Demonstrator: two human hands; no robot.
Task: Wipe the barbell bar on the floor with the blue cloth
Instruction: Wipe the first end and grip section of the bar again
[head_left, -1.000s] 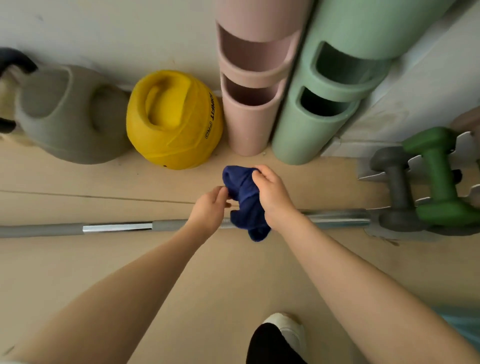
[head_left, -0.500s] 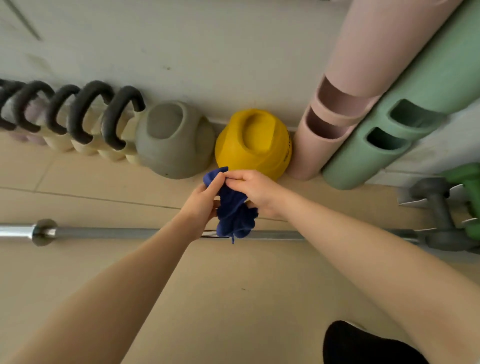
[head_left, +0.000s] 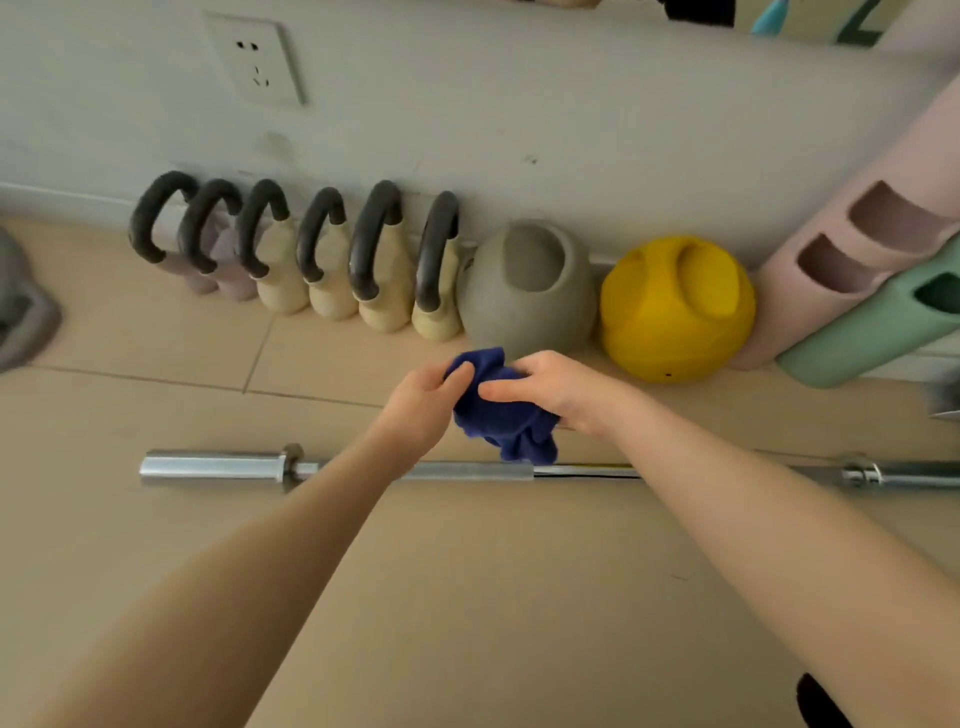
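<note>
The silver barbell bar (head_left: 467, 470) lies across the tan floor, its left sleeve end bare and its right part running out of view. A bunched dark blue cloth (head_left: 498, 415) hangs just above the bar's middle. My left hand (head_left: 423, 405) grips the cloth's left side with thumb and fingers. My right hand (head_left: 558, 389) grips its right side, the thumb laid across the front. My forearms cross over the bar and hide short stretches of it.
Against the wall stand several black-handled kettlebells (head_left: 374, 265), a grey weight (head_left: 527, 291), a yellow weight (head_left: 675, 306), and pink (head_left: 831, 270) and green foam rollers (head_left: 872, 332). A wall socket (head_left: 254, 60) sits above. A dark shoe tip (head_left: 823, 701) shows at bottom right.
The view has swung left along the bar, showing its left sleeve end and more kettlebells. Both hands still hold the cloth above the bar, now bunched more tightly between them.
</note>
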